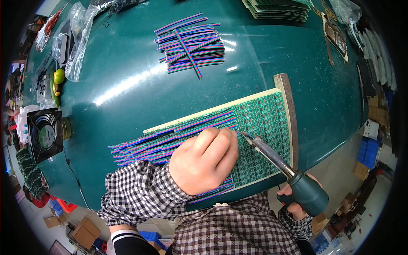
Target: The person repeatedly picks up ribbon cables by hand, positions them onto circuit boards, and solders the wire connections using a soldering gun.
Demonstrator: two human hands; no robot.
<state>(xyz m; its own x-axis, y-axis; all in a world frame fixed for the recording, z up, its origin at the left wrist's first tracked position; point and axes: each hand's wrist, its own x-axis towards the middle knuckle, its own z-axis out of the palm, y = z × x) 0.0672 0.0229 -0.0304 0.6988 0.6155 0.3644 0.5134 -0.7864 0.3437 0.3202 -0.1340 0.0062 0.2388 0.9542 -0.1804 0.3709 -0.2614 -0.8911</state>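
Observation:
A panel of green circuit boards (pixel 263 123) lies on the table in front of me. Flat multicoloured ribbon wires (pixel 144 146) extend over its left part, their right ends lined up along a row of boards. My left hand (pixel 206 159) rests over these wires, fingers pinched at a wire end beside the bare boards; the fingertips partly hide what they hold. In my right hand (pixel 299 204) is a dark green soldering gun (pixel 308 193), gripped by its handle. Its metal tip reaches the panel just right of my left fingertips.
A grey-brown bar (pixel 289 119) stands along the panel's right edge. Behind the panel lies a pile of loose ribbon wires (pixel 191 46). A black fan (pixel 44 134) stands at the left, a stack of green boards (pixel 278 10) at the back, and a clear plastic bag (pixel 78 42) at the far left.

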